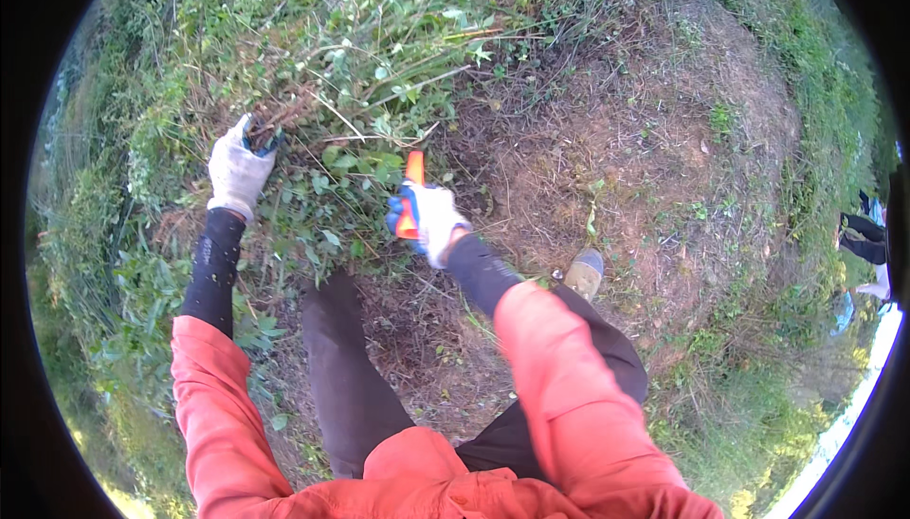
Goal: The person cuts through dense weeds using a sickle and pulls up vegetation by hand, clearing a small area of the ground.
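My left hand [242, 167], in a white work glove with a blue palm, is closed around a bunch of dry stems and twigs [286, 112] at the edge of the leafy growth. In my right hand [425, 219], gloved the same way, is an orange tool handle [415, 168]; its working end cannot be made out. The right hand is lower and to the right of the left one, beside low green leaves [348, 163]. Cut-looking stalks and leafy stems [398, 57] lie heaped above both hands.
Bare reddish soil with dry litter [640, 156] slopes away on the right. My shoe [586, 271] rests on it. Dense weeds [106, 199] stand at the left, and more greenery [828, 92] borders the right. At the far right edge another person [866, 238] is partly visible.
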